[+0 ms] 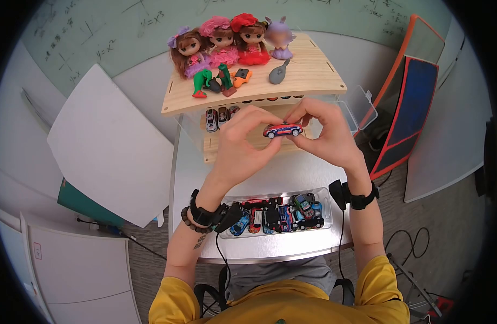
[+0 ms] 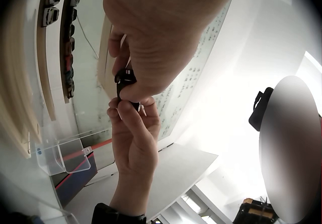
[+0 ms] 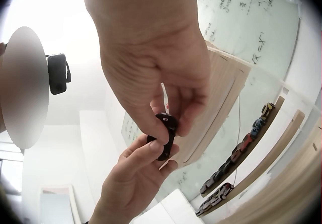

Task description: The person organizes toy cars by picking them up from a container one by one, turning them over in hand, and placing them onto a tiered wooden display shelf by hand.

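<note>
Toy car point(image 1: 282, 130), probably light, stiff and smooth, was pinched by left hand point(image 1: 240, 144) and right hand point(image 1: 330, 136) before the shelf point(image 1: 313, 70); gripping clear of its wheels seemed surest, though exact contact was unclear.

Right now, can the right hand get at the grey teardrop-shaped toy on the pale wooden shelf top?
Probably yes: nothing covers the grey toy, but the right hand is pinching the small red-and-blue toy car with the left hand.
</note>
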Tool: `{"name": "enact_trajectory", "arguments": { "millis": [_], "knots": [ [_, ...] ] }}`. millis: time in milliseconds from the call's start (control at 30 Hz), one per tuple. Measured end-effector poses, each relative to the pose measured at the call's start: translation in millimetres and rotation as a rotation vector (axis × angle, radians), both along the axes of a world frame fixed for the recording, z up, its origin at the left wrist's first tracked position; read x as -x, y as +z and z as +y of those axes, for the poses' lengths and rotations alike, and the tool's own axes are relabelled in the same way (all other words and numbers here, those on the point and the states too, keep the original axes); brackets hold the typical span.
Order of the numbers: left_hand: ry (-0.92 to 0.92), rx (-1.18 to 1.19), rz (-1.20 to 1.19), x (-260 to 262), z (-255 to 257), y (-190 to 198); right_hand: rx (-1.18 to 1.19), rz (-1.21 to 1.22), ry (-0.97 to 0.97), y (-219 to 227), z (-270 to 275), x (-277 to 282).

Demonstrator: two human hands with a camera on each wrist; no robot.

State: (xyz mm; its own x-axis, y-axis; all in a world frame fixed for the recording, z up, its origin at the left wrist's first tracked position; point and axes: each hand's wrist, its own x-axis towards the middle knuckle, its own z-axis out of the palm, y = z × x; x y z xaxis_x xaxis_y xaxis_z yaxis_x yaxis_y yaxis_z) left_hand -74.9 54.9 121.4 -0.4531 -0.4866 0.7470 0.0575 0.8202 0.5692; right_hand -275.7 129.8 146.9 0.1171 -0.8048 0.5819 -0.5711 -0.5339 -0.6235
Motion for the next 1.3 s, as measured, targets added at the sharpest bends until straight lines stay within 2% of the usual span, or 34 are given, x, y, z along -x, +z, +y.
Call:
{"name": "enact_trajectory", "arguments": {
  "millis": [1300],
  "knots": [
    [0.019,-0.036,-0.034,-0.2,3.1,2.6,0.013,0.025,-0.020,1.6,1.4,0.5]
  ]
}}
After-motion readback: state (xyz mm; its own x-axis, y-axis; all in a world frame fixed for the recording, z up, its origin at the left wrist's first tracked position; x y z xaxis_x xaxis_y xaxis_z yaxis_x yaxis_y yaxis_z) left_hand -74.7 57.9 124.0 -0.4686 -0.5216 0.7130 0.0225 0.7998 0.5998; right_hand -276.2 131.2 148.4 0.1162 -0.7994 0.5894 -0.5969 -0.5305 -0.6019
